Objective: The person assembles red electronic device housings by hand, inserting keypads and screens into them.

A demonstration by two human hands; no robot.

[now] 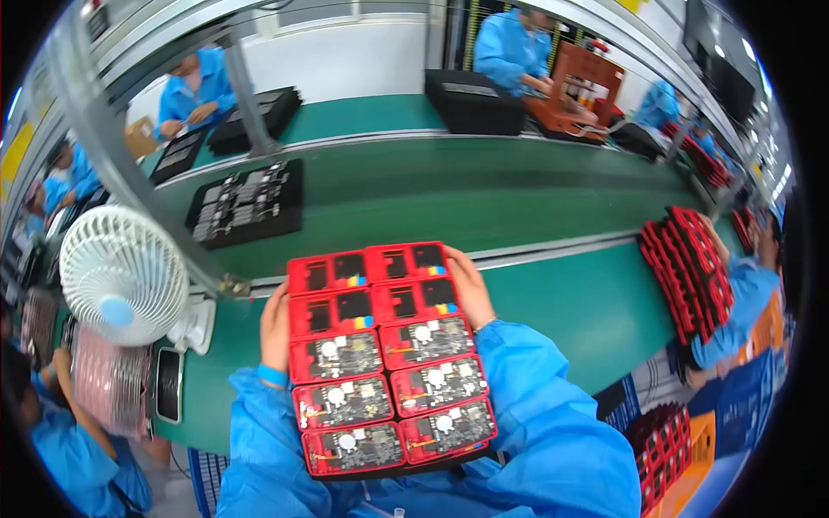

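Note:
Between my two hands is a black tray (380, 471) carrying two columns of red plastic housings (331, 273), tilted toward me. Green circuit boards with round white parts (347, 399) show in the nearer housings; the far ones have dark inserts with small blue and yellow bits. My left hand (275, 326) is closed on the left side of the tray, its fingers partly hidden. On the far right corner, my right hand (469, 289) is wrapped round the edge. The tray's underside is out of sight.
A white fan (121, 276) and a phone (169, 385) are at left on the green bench (553, 311). Beyond, a black tray of grey parts (250, 204) lies on the green belt (432, 186). At right a co-worker holds stacked red trays (686, 272); red housings (663, 453) fill an orange crate (691, 466).

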